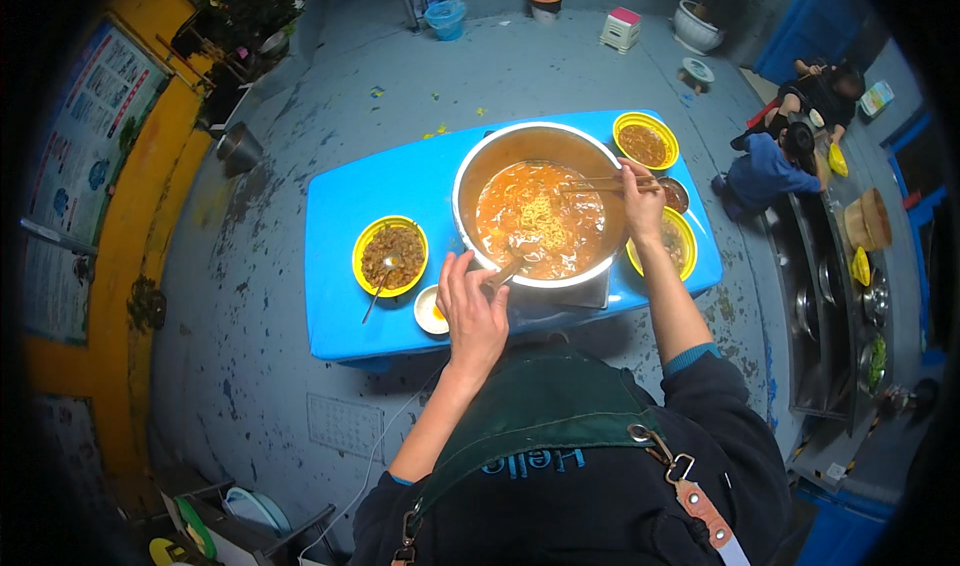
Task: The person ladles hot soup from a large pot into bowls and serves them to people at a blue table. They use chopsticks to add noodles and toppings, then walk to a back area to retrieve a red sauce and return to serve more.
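A large metal pot holds orange-red soup with noodles heaped in its middle. My right hand grips wooden chopsticks, which reach over the pot's right rim. At the near left rim, my left hand holds the handle of a wooden utensil whose far end dips into the soup. A yellow bowl of chopped brown food with a metal spoon stands to the left. Beside my left hand is a small white bowl with something yellow in it.
The pot stands on a blue-covered table. At its right are a yellow-rimmed bowl of brown food, a small metal bowl of red sauce and another yellow bowl. Two people are near a metal shelf. A cable crosses the floor.
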Available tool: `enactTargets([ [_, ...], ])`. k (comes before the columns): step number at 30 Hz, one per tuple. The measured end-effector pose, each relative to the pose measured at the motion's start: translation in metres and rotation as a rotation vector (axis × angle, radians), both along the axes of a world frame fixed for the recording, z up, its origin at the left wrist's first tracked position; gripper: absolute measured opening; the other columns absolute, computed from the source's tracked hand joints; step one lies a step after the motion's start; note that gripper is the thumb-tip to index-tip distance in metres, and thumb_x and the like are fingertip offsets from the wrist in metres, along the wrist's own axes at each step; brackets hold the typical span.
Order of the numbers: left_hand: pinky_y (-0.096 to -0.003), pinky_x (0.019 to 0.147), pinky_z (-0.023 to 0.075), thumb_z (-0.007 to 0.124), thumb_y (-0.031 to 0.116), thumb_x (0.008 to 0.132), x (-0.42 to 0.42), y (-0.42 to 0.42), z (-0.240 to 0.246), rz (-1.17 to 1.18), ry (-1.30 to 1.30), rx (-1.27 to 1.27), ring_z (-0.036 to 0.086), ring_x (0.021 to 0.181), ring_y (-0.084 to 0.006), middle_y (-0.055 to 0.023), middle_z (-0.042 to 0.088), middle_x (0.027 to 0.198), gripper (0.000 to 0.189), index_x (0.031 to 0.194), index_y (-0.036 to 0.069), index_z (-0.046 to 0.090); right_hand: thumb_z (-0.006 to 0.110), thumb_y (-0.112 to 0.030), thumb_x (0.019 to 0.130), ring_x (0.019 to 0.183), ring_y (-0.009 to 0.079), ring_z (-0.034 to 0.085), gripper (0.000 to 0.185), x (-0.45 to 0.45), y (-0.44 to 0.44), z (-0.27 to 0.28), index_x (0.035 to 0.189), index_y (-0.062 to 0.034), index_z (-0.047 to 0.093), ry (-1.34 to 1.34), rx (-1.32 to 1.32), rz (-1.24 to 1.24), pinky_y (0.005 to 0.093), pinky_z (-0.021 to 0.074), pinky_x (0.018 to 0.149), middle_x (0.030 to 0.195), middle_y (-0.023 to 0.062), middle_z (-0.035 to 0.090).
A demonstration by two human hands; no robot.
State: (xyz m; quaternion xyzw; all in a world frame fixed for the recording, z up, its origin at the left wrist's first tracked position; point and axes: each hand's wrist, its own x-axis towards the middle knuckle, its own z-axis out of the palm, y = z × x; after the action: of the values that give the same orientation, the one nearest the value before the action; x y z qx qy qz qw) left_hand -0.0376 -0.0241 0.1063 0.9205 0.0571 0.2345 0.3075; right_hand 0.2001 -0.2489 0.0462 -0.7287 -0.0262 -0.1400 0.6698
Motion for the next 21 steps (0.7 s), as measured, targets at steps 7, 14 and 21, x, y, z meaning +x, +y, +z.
enactTargets([
  [7, -0.0530, 0.107, 0.0260, 0.068, 0.012, 0.086, -0.005, 0.000, -0.001, 0.022, 0.008, -0.008, 0.030, 0.137, -0.0408, -0.0185, 0.041, 0.137, 0.029, 0.109, 0.003, 0.053, 0.057, -0.013, 0.098, 0.083, 0.0175, 0.069, 0.021, 0.011, -0.011, -0.009, 0.112, 0.0006, 0.064, -0.010, 0.117, -0.065, 0.0299, 0.0586, 0.073, 0.093, 0.0105, 0.070],
  [14, -0.0529, 0.107, 0.0263, 0.068, 0.012, 0.086, -0.005, 0.000, -0.002, 0.034, 0.022, -0.003, 0.031, 0.137, -0.0407, -0.0184, 0.041, 0.137, 0.029, 0.110, 0.003, 0.053, 0.056, -0.011, 0.098, 0.086, 0.0310, 0.070, 0.025, 0.013, -0.036, 0.001, 0.116, 0.0064, 0.055, 0.090, 0.485, -0.100, 0.0377, 0.0640, 0.071, 0.094, 0.0185, 0.066],
  [21, -0.0524, 0.108, 0.0260, 0.067, 0.013, 0.087, 0.000, -0.001, -0.002, 0.013, 0.004, 0.000, 0.030, 0.137, -0.0409, -0.0185, 0.040, 0.137, 0.030, 0.110, 0.001, 0.053, 0.059, -0.013, 0.097, 0.090, 0.0351, 0.070, 0.027, 0.009, -0.057, -0.003, 0.113, 0.0077, 0.054, 0.176, 0.641, -0.007, 0.0409, 0.0629, 0.077, 0.101, 0.0212, 0.064],
])
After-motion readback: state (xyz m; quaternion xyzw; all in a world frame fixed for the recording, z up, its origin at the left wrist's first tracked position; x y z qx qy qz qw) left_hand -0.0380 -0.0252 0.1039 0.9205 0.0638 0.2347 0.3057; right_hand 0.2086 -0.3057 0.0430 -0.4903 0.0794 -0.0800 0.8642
